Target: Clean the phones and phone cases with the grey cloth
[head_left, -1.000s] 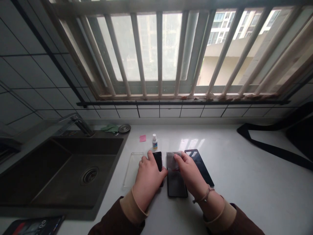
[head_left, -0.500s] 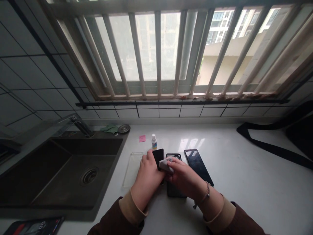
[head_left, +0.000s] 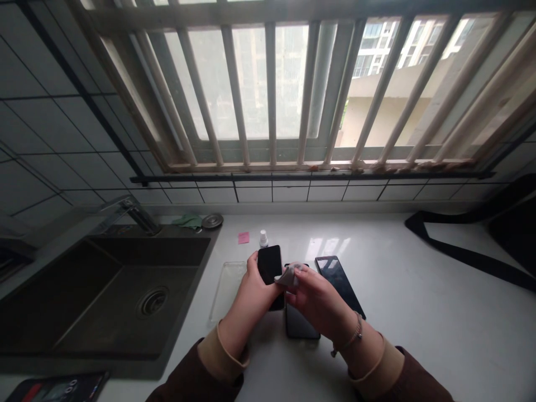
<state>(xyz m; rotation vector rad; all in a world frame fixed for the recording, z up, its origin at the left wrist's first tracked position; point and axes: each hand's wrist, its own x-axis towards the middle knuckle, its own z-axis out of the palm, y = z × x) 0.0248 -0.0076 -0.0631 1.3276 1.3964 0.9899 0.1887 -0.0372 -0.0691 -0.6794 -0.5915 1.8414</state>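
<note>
My left hand (head_left: pixel 255 285) is closed round a black smartphone (head_left: pixel 270 263), its dark screen facing up and its top end tipped away from me. My right hand (head_left: pixel 310 293) pinches a crumpled light grey cloth (head_left: pixel 290 274) at the phone's right edge. Below my right hand lies a dark phone case (head_left: pixel 302 324), partly covered by it. To the left of my left hand is a clear phone case (head_left: pixel 226 285) on the counter. Another dark phone (head_left: pixel 341 285) lies to the right, and a small bottle with a white cap (head_left: pixel 263 237) stands just beyond the held phone.
A dark sink (head_left: pixel 184 285) with a faucet (head_left: pixel 140 215) takes up the left side. Near it are a green cloth (head_left: pixel 188 221), a metal drain strainer (head_left: pixel 213 220) and a pink paper note (head_left: pixel 243 238). A black strap (head_left: pixel 452 240) lies on the right of the white counter (head_left: pixel 419 312).
The phone in my left hand has risen and shifted a little left, showing more of its screen and covering the bottle's lower part. The cloth in my right hand has moved slightly and changed its fold.
</note>
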